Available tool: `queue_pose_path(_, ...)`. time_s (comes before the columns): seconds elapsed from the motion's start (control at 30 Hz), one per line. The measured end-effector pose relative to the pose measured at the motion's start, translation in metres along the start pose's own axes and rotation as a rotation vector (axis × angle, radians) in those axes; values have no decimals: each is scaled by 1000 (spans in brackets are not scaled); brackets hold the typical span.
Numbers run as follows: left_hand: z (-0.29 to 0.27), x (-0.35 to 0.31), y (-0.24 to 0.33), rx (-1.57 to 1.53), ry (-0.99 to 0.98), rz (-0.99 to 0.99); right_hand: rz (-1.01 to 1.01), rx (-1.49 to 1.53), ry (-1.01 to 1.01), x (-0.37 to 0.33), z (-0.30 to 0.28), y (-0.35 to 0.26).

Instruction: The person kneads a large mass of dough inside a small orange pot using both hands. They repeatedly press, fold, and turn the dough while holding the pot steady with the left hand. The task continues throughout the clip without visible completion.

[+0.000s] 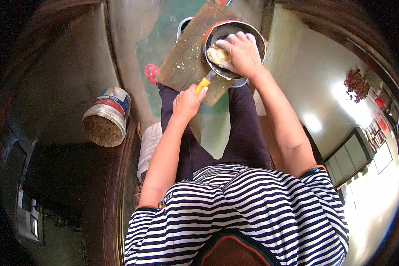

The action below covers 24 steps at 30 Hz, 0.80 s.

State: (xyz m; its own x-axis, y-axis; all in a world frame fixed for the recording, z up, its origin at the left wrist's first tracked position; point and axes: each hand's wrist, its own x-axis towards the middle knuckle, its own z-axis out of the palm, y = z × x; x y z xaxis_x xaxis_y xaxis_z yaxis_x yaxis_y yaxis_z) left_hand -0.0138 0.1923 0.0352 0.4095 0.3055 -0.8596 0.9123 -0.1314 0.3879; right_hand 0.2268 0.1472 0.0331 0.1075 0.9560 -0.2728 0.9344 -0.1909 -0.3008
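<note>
A frying pan [260, 46] with a red outside and a dark inside rests over the right part of a wooden board [181, 57]. My left hand [188, 104] is wrapped round the end of its yellow handle [202, 85]. Inside the pan, my right hand [241, 53] is closed over a pale yellow, dough-like lump [217, 55], pressing or gripping it near the left wall. White dust or paste shows on the right fingers, and part of the lump is hidden beneath them. Small white crumbs are scattered over the board.
Below the board's left edge is a red slipper [151, 73]. A round container with a pale rim [182, 27] shows partly behind the board. A dirty bucket [105, 120] lies at the left. Beside my left leg hangs pale cloth [150, 148].
</note>
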Motion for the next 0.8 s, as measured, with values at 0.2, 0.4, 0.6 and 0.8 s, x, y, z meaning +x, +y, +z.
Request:
queue_pose_path(0.2, -2, -1, 5, -11, -17, -20, 145, 194, -261, 6, 18, 25)
queue_pose_path(0.4, -3, 3, 3, 14, -52, -15, 512, 118, -208, 1, -6, -10)
queue_pose_path(0.6, 7, 7, 1, -14, -43, -18, 619, 3, -192, 42, 10, -17)
queue_pose_path(0.8, 3, 5, 2, -33, -66, -31, 630, -26, -328, 63, 19, -27)
